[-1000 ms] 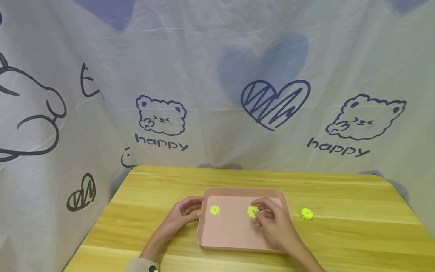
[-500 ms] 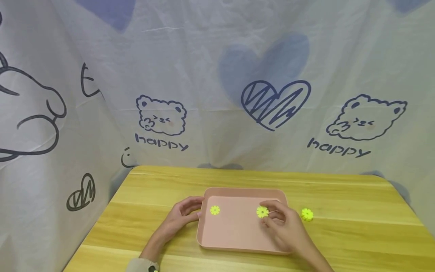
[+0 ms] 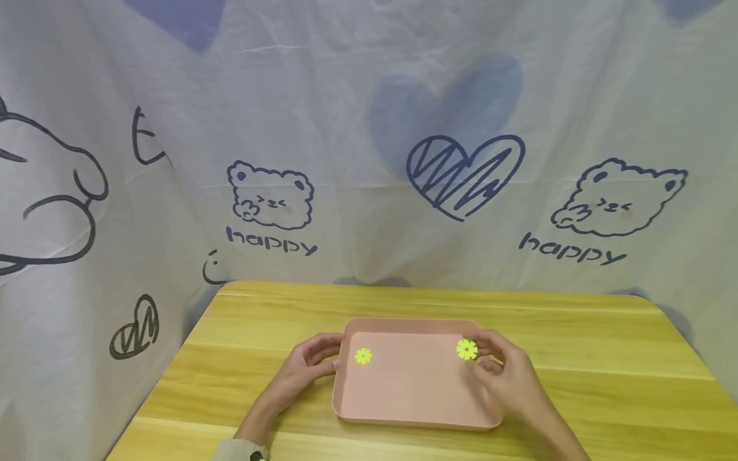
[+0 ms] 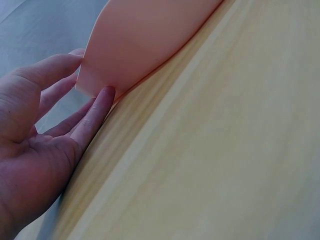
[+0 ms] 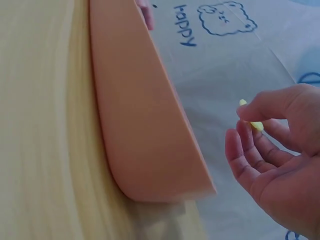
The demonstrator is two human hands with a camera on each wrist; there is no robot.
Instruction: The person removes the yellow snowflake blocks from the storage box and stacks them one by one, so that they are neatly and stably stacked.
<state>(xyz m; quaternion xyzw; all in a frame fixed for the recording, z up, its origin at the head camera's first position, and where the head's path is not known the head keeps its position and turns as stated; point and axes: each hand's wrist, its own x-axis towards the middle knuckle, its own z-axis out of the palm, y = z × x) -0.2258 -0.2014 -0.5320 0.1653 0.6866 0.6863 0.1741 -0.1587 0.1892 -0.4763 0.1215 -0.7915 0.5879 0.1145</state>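
My right hand pinches a yellow notched, flower-shaped plastic disc between thumb and fingertips, over the right end of a pink tray. The disc shows nearly edge-on in the right wrist view, held higher than the tray wall. A second yellow disc lies inside the tray near its left wall. My left hand rests its fingertips against the outside of that wall, and the left wrist view shows the fingers touching the pink side.
The tray stands on a wood-grain table with rounded far corners. A pale cloth printed with hearts and bears hangs behind the table and along its left side.
My right hand has moved right across the tray with the disc pinched in it. It now covers the spot where other yellow discs lay right of the tray. The left hand stays put.
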